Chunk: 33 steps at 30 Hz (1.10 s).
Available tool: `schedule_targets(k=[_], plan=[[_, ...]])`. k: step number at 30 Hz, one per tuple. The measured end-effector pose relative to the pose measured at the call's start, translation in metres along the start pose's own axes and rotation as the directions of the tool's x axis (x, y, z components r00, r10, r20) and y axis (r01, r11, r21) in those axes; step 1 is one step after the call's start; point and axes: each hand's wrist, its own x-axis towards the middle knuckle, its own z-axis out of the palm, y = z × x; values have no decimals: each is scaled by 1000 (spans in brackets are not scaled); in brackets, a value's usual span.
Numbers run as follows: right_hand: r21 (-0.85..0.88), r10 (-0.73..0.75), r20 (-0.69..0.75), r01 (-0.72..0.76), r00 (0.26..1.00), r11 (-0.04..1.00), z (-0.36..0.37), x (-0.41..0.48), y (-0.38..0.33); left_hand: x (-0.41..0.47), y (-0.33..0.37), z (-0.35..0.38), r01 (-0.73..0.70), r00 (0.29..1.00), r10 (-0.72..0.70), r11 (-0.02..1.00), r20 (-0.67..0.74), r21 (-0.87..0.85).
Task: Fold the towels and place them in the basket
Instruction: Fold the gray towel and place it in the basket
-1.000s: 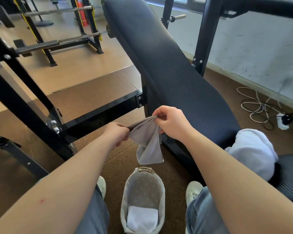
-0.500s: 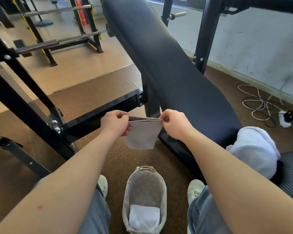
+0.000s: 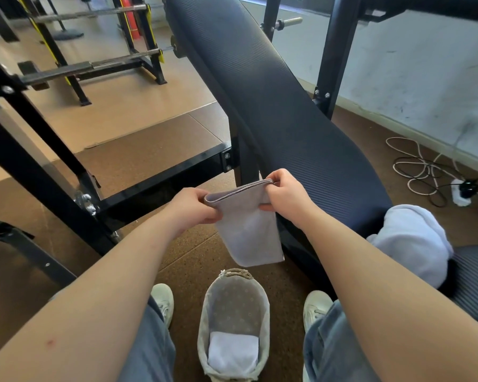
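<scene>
A small grey towel [image 3: 249, 232] hangs folded in the air in front of me, its doubled top edge stretched between my hands. My left hand [image 3: 189, 206] pinches the top left corner and my right hand [image 3: 286, 195] pinches the top right corner. Straight below, on the floor between my shoes, stands an oval cloth-lined basket [image 3: 204, 323] with a folded white towel [image 3: 232, 354] lying in its near end. A white bundled towel [image 3: 409, 241] rests on the bench seat at the right.
A black padded incline bench [image 3: 273, 106] rises from the right toward the top centre, on a black steel frame [image 3: 160, 177]. Barbell racks [image 3: 94, 62] stand at the back left. Coiled cables and a power strip [image 3: 458, 191] lie by the wall at right.
The grey towel went from a drooping bunch to a flat folded rectangle. My hands moved apart and pulled its top edge taut, and it now hangs longer.
</scene>
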Motion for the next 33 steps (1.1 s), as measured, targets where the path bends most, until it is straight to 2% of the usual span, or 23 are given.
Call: schedule_targets(k=[3, 8, 11, 13, 15, 17, 20, 23, 25, 27, 30, 33], plan=[[-4, -8, -4, 8, 1000, 1000, 2, 0, 1, -1, -2, 3, 46, 997, -51, 994, -53, -100], [72, 20, -23, -18, 1000, 997, -2, 6, 0, -3, -3, 3, 104, 995, -97, 958, 38, -268], [62, 50, -9, -49, 999, 997, -3, 6, -1, 1, -5, -4, 134, 991, -122, 907, 55, -400], [126, 78, -5, -76, 997, 989, -3, 6, 0, -1, -5, -8, 178, 984, -164, 849, 72, -497], [170, 115, 4, -114, 993, 979, -2, 5, 0, -2, -6, -10, 188, 977, -211, 805, 24, -563], [162, 135, 2, -133, 991, 978, -1, 5, 0, -1, -7, -10, 162, 973, -224, 839, -60, -519], [136, 142, 5, -141, 990, 981, -1, 5, 0, 0, -5, -10, 105, 983, -152, 922, -100, -372], [173, 134, 96, -150, 986, 973, -3, 4, -2, 0, -5, -9, 13, 989, -46, 974, -142, -226], [223, 134, 162, -168, 978, 960, -4, 2, -4, -3, -4, -10, -46, 987, 12, 977, -162, -206], [238, 112, 208, -161, 972, 958, -7, 2, -4, -4, -4, -12, -96, 990, 69, 969, -125, -226], [89, 46, 274, -73, 961, 993, -13, 1, -3, -3, -6, -14, -138, 988, 117, 963, -101, -233], [-38, 14, 228, -5, 974, 999, -17, -2, -6, -2, -8, -14, -171, 982, 150, 965, -118, -200]])
